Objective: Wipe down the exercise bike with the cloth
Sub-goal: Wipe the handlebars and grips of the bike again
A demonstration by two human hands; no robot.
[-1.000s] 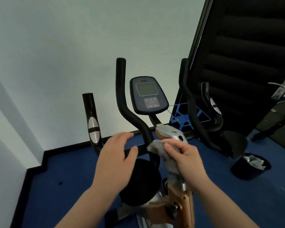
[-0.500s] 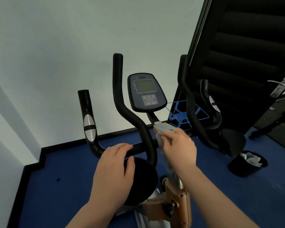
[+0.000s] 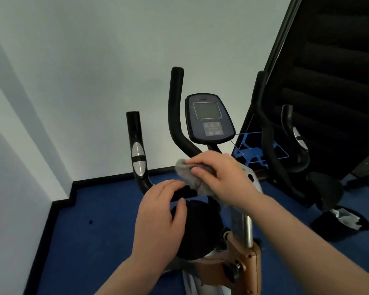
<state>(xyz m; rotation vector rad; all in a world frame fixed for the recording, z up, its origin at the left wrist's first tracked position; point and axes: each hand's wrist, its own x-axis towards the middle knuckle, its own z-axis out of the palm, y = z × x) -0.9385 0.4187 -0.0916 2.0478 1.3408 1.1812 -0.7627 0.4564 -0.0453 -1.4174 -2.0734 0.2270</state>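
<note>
Our right hand [image 3: 226,179] is closed around a crumpled grey cloth [image 3: 189,174], thumb beneath and fingers [image 3: 202,160] curled over the top, pressing it against the black foam-covered handlebar [image 3: 176,116] of the exercise bike where the tall curved grip bends down toward the stem. The cloth bunches out past our fingertips to the left and hangs a little under the palm (its lower edge blurs into the silver post below, so we cannot tell where it ends).

Our left hand [image 3: 160,220] sits just below and left of the cloth, fingers loosely bent and a little spread, resting on the black crossbar; whether it truly grips the bar we cannot tell, since the palm hides the contact. Its fingertips lie near the cloth without touching it.

Above our right fingers stands the dark oval console with a grey screen [image 3: 209,119]. Left of our left fingers rises the shorter black grip with a silver pulse sensor [image 3: 138,158]. Beneath both palms we see the round black seat-like pad [image 3: 202,228] and the orange-brown frame [image 3: 249,265]. Well to the right of our right wrist, a black bin holding crumpled white paper [image 3: 341,222] stands on the blue carpet [image 3: 83,241].
</note>
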